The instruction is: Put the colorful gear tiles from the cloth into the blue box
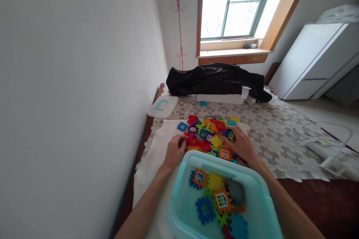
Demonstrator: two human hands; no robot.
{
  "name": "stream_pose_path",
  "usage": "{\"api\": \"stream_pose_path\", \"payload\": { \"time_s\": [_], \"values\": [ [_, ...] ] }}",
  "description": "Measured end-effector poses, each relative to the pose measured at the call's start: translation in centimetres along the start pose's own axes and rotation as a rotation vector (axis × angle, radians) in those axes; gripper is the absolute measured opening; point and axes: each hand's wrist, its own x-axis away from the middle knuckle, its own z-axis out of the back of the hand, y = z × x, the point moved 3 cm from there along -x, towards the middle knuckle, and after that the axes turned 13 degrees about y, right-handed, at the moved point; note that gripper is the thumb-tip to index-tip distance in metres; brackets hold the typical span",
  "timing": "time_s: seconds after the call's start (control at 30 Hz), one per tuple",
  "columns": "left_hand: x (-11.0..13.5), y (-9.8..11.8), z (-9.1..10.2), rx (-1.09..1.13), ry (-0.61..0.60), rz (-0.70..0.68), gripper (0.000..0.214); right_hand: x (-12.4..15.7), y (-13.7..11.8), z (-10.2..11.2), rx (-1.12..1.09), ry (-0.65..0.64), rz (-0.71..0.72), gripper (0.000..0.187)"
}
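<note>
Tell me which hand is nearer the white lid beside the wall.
Left. The left hand is at the left edge of the pile of colored pieces, nearer than the lid to the camera; the right hand is across the pile.

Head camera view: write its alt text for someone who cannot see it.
A person's left grip and right grip flank a heap of colourful notched tiles on a white cloth. Nearest the camera, a turquoise tub holds more tiles. Beyond the heap are a white lid, a black cover and a window.
</note>
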Motion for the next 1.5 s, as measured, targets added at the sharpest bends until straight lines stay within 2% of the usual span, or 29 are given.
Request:
{"api": "stream_pose_path", "payload": {
  "time_s": [0.1, 0.23, 0.43, 0.67, 0.8, 0.93, 1.1, 1.17, 1.33, 1.5],
  "values": [
    [0.0, 0.2, 0.0, -0.053, 0.003, -0.038, 0.015, 0.5, -1.7, -0.4, -0.065, -0.098, 0.066, 0.041],
    [0.1, 0.7, 0.1, -0.094, 0.002, -0.058, 0.015, 1.4, -3.5, -1.3, -0.018, -0.211, 0.154, 0.039],
    [0.0, 1.0, 0.1, -0.084, -0.010, -0.025, 0.014, 1.7, -3.8, -1.7, 0.060, -0.240, 0.181, 0.046],
    [0.2, 1.0, -0.1, -0.005, -0.023, 0.026, 0.014, 1.7, -4.4, -1.1, 0.116, -0.248, 0.139, 0.031],
    [0.2, 0.9, -0.1, -0.020, -0.028, 0.008, 0.015, 1.9, -4.7, -1.2, 0.111, -0.258, 0.104, 0.031],
    [0.2, 0.9, -0.1, -0.019, -0.035, 0.007, 0.016, 1.6, -4.2, -1.3, 0.023, -0.209, 0.121, 0.033],
    [0.2, 1.3, -0.1, 0.004, -0.056, 0.024, 0.017, 0.4, -1.9, 0.2, -0.037, -0.003, 0.046, 0.032],
    [0.3, 1.4, -0.1, 0.000, -0.068, 0.023, 0.017, 0.1, -1.2, 0.6, -0.025, 0.037, 0.026, 0.033],
    [0.4, 1.4, -0.1, -0.010, -0.085, 0.028, 0.019, 0.3, -0.9, -0.1, 0.064, -0.041, 0.021, 0.036],
    [0.5, 1.4, -0.2, -0.014, -0.092, 0.024, 0.019, 1.0, -1.3, -1.5, 0.163, -0.148, 0.118, 0.043]
  ]
}}
